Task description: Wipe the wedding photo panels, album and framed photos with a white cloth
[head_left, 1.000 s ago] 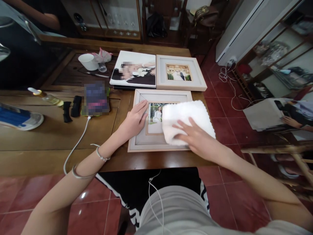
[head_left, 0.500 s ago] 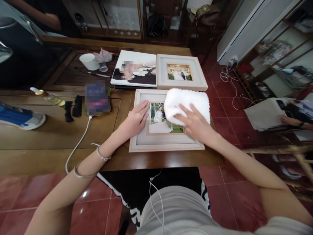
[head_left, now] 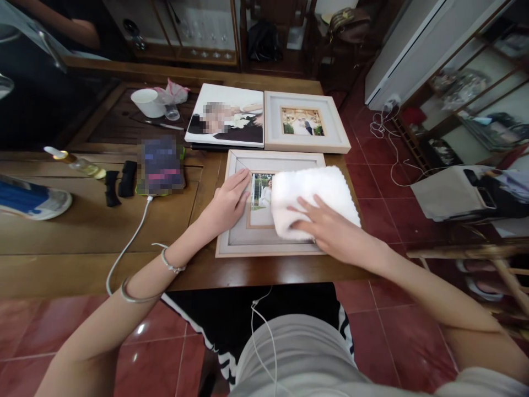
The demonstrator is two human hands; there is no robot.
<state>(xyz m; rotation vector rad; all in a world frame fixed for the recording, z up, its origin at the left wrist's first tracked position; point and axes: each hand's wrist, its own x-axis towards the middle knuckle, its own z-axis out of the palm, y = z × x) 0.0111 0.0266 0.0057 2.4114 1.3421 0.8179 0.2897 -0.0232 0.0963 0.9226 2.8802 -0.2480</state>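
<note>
A pale wooden picture frame (head_left: 237,242) lies flat near the front edge of the wooden table (head_left: 82,231). My left hand (head_left: 227,201) rests flat on its left side, fingers stretched out, holding it still. My right hand (head_left: 326,229) presses a folded white cloth (head_left: 314,193) onto the glass over the photo, fingers spread on top of the cloth. The cloth hides most of the photo and the frame's right side.
Behind the frame lie a second framed photo (head_left: 306,122) and a photo canvas (head_left: 225,117). A phone (head_left: 161,165) on a white cable, black clips (head_left: 119,182), a small bottle (head_left: 76,161), a white cup (head_left: 146,102) and a blue-and-white shoe (head_left: 31,201) sit to the left. Another person's arm (head_left: 61,22) is far left.
My right hand slid the cloth up to the frame's top right corner, then back down toward me over the photo. My left hand stayed put.
</note>
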